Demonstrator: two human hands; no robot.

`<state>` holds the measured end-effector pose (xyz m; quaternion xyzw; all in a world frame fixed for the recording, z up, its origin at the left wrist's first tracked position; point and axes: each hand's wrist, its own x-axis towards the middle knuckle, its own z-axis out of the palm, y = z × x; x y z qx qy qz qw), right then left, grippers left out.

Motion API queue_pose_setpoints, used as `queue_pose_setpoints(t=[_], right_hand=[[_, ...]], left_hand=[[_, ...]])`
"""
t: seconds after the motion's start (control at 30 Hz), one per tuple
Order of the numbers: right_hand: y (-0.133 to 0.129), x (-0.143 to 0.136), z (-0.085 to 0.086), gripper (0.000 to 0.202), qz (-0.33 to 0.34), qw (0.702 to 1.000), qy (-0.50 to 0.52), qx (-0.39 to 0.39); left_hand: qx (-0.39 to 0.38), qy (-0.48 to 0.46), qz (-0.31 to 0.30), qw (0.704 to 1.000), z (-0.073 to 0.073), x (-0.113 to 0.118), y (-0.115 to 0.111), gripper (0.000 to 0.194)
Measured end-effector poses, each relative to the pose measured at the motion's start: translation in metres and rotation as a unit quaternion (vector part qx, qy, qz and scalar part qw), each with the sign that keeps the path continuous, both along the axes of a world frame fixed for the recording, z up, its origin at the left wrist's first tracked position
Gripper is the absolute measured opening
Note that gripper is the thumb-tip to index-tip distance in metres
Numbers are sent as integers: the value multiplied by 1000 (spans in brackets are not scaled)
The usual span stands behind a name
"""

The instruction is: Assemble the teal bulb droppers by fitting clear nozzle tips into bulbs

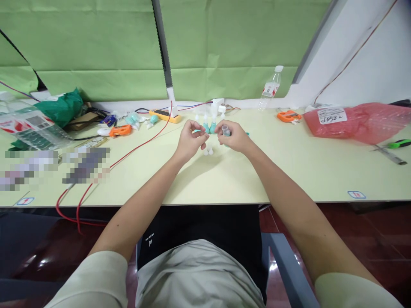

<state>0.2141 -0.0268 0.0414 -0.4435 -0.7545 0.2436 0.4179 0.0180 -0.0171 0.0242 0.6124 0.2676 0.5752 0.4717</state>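
One pale yellow counter (pixel 237 184) across the whole width, with green sheeting (pixel 122 51) hung behind the far edge. Far right, a crumpled red plastic bag (pixel 362 124) with a white handwritten label. Far left, a big clear bottle (pixel 35 128) lying on its side, with a dark green bag (pixel 69 105) just behind. At the middle, two bare hands near each other above the counter. Left hand (pixel 190 141): thumb and forefinger bent toward each other, too fine a gap at this range to tell pinched from slightly apart. Right hand (pixel 237 137): fingers clamped on a small clear tube (pixel 226 130). Right of the hands, at the far edge, a white-capped clear bottle (pixel 271 89), upright. Left of the hands and farther back, a yellow and black instrument (pixel 165 116); farther left, an orange tool (pixel 120 130). Another orange item (pixel 289 116) just left of the red bag; a green-and-black screwdriver (pixel 400 144) on that bag's near side. Left of the yellow instrument, teal and white pieces (pixel 132 119). Between the hands, small teal parts (pixel 212 128), side by side; nearer, below the fingers, small white tips (pixel 210 151).
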Motion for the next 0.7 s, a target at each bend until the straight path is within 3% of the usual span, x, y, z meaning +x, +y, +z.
queue_pose_setpoints(t=[0.17,0.33,0.53,0.7], right_hand=[[-10,-10,2,22,7,998,-15,60],[-4,-9,-4,20,17,1000,-14,19],[9,5,-10,14,-17,997,-39,64],[11,6,-14,13,-31,995,-82,49]], left_hand=[[-10,18,-4,1000,-2,0,-1,44],[-13,38,-1,999,-7,-1,4,39],[91,84,135,983,-16,-6,21,20],[99,115,250,956,-16,-22,34,13]])
